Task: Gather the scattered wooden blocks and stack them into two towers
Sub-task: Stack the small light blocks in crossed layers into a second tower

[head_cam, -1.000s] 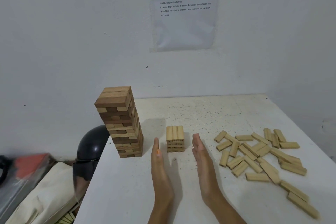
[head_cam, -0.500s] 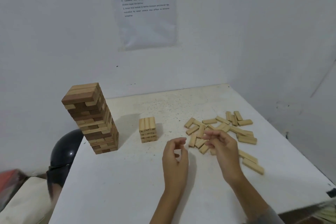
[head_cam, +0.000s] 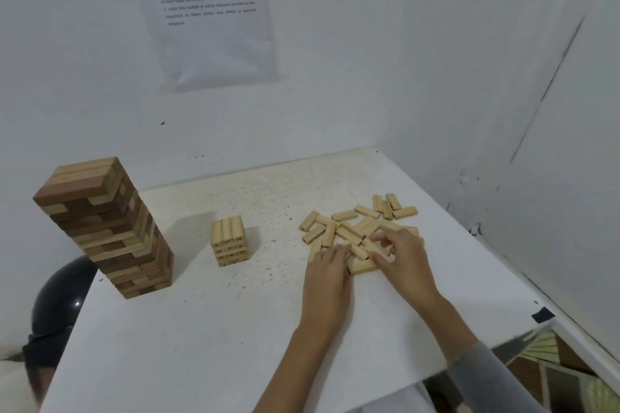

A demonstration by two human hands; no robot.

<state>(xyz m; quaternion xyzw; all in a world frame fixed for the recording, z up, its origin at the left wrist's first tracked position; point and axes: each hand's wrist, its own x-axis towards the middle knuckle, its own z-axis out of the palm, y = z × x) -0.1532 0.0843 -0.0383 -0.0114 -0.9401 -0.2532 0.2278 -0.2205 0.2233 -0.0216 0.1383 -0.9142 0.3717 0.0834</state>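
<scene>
Scattered pale rectangular wooden blocks (head_cam: 357, 226) lie in a loose heap on the right half of the white tabletop (head_cam: 201, 329), long axes pointing every way. Both hands are at the heap's near edge.

Right hand (head_cam: 404, 265): grip curled, thumb and fingers closed round blocks at the near-right side.

Left hand (head_cam: 327, 278): palm down, fingertips on blocks at the near-left. Can't tell if that grip pinches one or just presses.

Short pale block tower (head_cam: 230, 241) sits well apart to the left of the heap. Left hand is nearer to it, so the carry goes leftward. Tall brown-and-tan block tower (head_cam: 104, 228) stands further left, near the tabletop edge.

Versus half a second ago: hands hovered short of the heap, curled and empty. Now they're down on it. Heap and both towers look unmoved.
</scene>
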